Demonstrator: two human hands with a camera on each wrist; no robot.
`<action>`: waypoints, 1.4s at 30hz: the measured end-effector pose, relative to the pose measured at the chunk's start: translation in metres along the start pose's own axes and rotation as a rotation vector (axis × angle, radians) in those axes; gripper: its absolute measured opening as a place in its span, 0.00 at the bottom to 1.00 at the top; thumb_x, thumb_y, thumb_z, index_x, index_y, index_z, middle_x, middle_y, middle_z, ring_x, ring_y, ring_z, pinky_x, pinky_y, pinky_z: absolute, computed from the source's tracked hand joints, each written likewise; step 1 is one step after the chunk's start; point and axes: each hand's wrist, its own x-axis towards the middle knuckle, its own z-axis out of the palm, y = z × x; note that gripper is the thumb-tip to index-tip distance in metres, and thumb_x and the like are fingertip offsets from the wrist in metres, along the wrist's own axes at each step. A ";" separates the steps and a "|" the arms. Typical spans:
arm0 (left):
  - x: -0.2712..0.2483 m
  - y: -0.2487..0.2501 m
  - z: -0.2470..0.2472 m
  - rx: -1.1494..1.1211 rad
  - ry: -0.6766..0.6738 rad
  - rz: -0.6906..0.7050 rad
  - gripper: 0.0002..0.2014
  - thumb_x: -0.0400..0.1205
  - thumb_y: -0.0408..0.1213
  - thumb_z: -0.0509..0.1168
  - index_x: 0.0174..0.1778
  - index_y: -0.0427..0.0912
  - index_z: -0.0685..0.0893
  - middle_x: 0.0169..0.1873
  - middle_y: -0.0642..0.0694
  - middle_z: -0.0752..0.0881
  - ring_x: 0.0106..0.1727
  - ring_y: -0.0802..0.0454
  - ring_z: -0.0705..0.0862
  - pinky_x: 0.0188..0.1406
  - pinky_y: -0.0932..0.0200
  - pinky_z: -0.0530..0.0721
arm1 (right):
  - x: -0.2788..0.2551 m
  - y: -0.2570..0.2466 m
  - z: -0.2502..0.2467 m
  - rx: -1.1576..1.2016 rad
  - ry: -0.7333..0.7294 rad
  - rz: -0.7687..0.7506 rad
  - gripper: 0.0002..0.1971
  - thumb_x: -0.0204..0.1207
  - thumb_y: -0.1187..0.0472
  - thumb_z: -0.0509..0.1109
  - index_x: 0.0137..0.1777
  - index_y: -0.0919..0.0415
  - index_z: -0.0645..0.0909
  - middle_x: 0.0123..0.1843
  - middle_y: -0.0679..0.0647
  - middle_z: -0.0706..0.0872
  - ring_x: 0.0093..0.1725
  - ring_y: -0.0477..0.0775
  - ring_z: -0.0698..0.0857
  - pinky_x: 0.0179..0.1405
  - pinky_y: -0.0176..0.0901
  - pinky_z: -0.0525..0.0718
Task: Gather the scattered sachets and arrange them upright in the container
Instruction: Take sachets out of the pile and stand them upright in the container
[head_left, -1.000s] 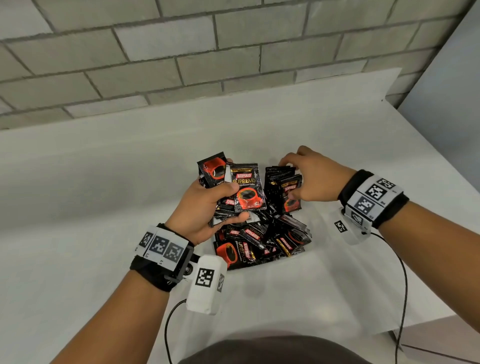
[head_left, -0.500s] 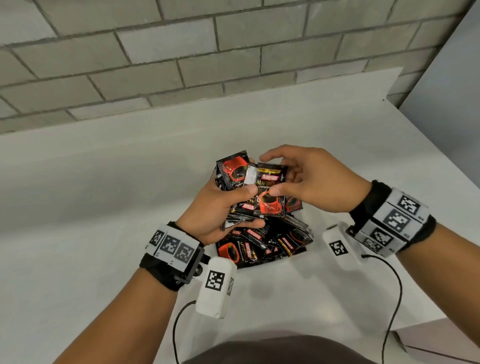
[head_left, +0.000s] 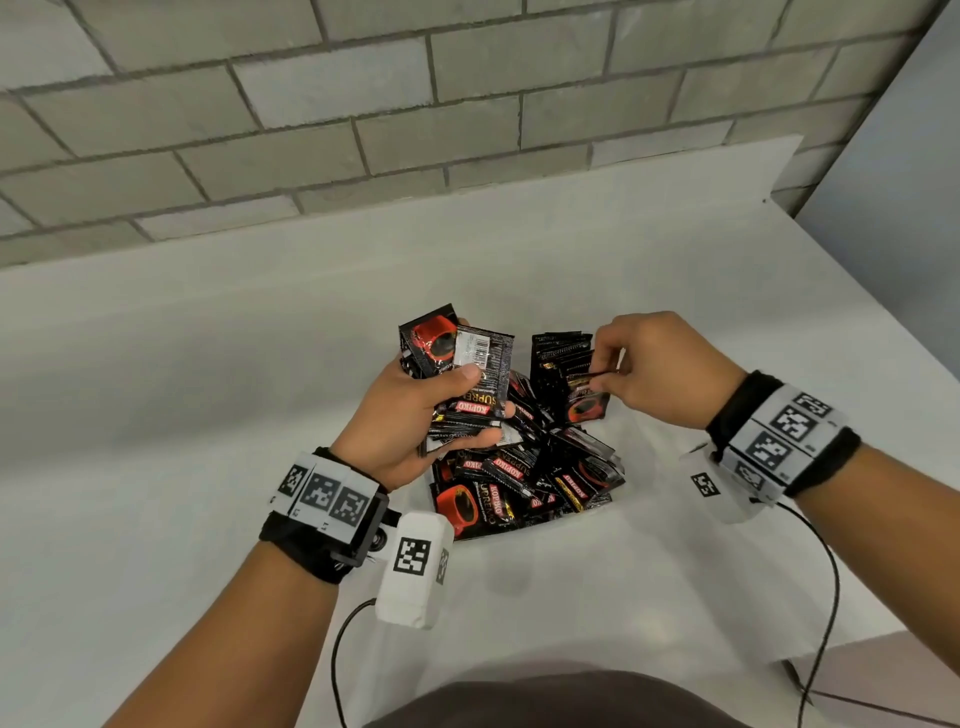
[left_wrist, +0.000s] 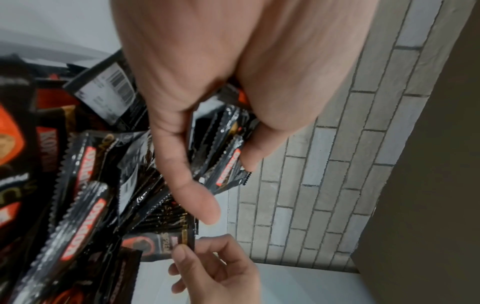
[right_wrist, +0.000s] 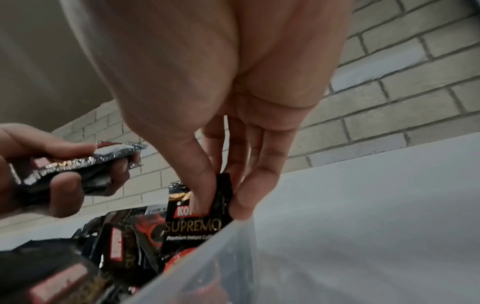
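Left hand (head_left: 410, 415): sitting at centre frame in the head view, fingers and thumb curling round a fanned stack of sachets (head_left: 467, 374), thumb pressing across the front one. The top sachet is showing its barcode panel; a red cup print is showing on the one behind it. In the left wrist view the stack (left_wrist: 223, 148) is lying between thumb and fingers, serrated edges pointing toward the lower right of the frame.

Right hand (head_left: 660, 369): sitting right of centre in the head view, thumb and forefinger pinching the top corner of a single sachet (head_left: 584, 400). In the right wrist view this black "SUPREMO" sachet (right_wrist: 200, 218) is standing nearly upright, just inside the container's translucent wall (right_wrist: 215, 253), the fingertips (right_wrist: 205, 185) closing on its upper edge.

Container (head_left: 615, 499): clear plastic, standing on the white worktop (head_left: 182, 415) below centre frame, between the two wrists. Loose sachets (head_left: 519, 478) are lying jumbled and overlapping in its near part; a row of upright sachets (head_left: 561, 348) is standing at its far side, just left of the right hand.

Background: grey block wall (head_left: 363, 104) filling the upper part of the frame.
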 end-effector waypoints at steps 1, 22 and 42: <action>0.001 -0.001 0.001 -0.001 -0.003 0.000 0.18 0.86 0.28 0.66 0.72 0.34 0.79 0.61 0.27 0.88 0.55 0.29 0.91 0.35 0.48 0.93 | 0.002 0.001 0.004 -0.011 0.005 0.006 0.11 0.71 0.61 0.82 0.38 0.50 0.81 0.40 0.44 0.85 0.38 0.41 0.80 0.42 0.42 0.79; 0.002 -0.013 0.024 0.106 -0.165 -0.078 0.22 0.80 0.30 0.71 0.71 0.35 0.80 0.57 0.33 0.91 0.50 0.34 0.93 0.36 0.45 0.92 | -0.011 -0.038 -0.026 0.335 -0.034 -0.009 0.09 0.77 0.45 0.74 0.52 0.47 0.88 0.45 0.44 0.90 0.42 0.45 0.86 0.39 0.29 0.79; 0.005 -0.013 0.017 -0.071 -0.123 -0.044 0.16 0.89 0.30 0.62 0.68 0.53 0.81 0.60 0.32 0.89 0.47 0.30 0.91 0.32 0.48 0.89 | -0.022 -0.060 -0.040 0.647 0.486 -0.058 0.06 0.74 0.64 0.77 0.46 0.55 0.82 0.41 0.50 0.87 0.34 0.66 0.87 0.35 0.61 0.88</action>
